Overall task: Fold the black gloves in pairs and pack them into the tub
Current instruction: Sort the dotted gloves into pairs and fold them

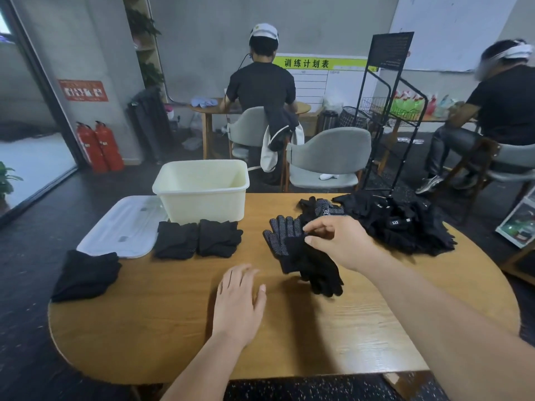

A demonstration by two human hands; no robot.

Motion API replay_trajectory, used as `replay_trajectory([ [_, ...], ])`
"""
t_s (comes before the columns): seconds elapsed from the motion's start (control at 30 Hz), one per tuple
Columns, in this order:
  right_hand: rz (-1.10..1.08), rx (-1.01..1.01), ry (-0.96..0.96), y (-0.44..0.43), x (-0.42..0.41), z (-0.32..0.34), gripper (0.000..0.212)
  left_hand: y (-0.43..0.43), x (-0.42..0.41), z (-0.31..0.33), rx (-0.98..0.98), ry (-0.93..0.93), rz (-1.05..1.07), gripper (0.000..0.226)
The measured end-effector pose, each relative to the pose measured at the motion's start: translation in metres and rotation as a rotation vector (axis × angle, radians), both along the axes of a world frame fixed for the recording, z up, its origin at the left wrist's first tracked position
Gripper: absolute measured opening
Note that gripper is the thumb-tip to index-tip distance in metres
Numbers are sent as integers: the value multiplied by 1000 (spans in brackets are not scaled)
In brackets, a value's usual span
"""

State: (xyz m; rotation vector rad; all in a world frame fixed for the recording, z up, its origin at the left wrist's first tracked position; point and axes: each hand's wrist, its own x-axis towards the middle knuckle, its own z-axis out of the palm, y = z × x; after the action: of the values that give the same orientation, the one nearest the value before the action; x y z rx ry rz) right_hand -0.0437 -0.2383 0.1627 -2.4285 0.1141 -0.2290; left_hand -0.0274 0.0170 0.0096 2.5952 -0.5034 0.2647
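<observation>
So the right hand (pixel 338 241) has the glove pair (pixel 307 256) pinched between thumb and forefinger up near the cuff, other fingers loosely curled. My guess is that's to pull the two off the loose pile (pixel 405 224) at 2 o'clock and onto bare wood where they can be squared up. The left hand (pixel 240 302) hovers flat at 6 o'clock with fingers straight and slightly spread, holding nothing, probably waiting to pin the gloves down for the fold. The pair sits just right of the middle of the table (pixel 289 337), at about 1 o'clock from that left hand. They're black knit: one has white grip dots facing up with its fingers pointing to 11 o'clock, and the other is draped over it with fingers hanging toward 5 o'clock and a shadow under them, so it looks partly lifted. Two folded pairs (pixel 197 240) are lined up right against the front of the tub (pixel 201 189) at 11 o'clock (handy staging for packing, I reckon), plus a folded bundle (pixel 86 274) at 9 o'clock beside the lid (pixel 124 227). I can't see any gloves in the part of the tub's inside that shows
</observation>
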Motion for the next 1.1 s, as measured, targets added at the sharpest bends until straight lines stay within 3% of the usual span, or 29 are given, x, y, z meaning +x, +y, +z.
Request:
replay_trajectory([
  [0.17, -20, 61, -108, 35, 16, 23, 12, 33, -12, -4, 87, 41, 67, 49],
  [0.27, -63, 184, -277, 56, 19, 32, 13, 42, -18, -3, 2, 65, 138, 47],
  [0.37, 16, 171, -370, 73, 11, 22, 16, 45, -20, -2, -97, 51, 218, 47],
  [0.43, 104, 97, -278, 79, 1, -8, 16, 45, -19, -1, -139, 28, 246, 48],
  [0.5, 217, -80, -58, 80, -11, -51, 17, 44, -19, -2, -124, -6, 229, 48],
  [0.6, 372, -265, 189, 76, -24, -102, 30, 38, -21, -6, 23, -54, 13, 52],
  [0.67, 315, -209, 127, 68, -25, -116, 36, 34, -20, -9, 127, -84, -148, 49],
  [0.77, 99, -181, -15, 52, -12, -130, 37, 34, -17, -8, 175, -63, -222, 48],
  [0.93, 18, -497, 186, 34, 5, -138, 47, 34, -14, -9, 159, -33, -207, 49],
  [1.1, -109, -482, -68, 30, 2, -167, 32, 34, -13, -9, 148, -17, -166, 47],
])
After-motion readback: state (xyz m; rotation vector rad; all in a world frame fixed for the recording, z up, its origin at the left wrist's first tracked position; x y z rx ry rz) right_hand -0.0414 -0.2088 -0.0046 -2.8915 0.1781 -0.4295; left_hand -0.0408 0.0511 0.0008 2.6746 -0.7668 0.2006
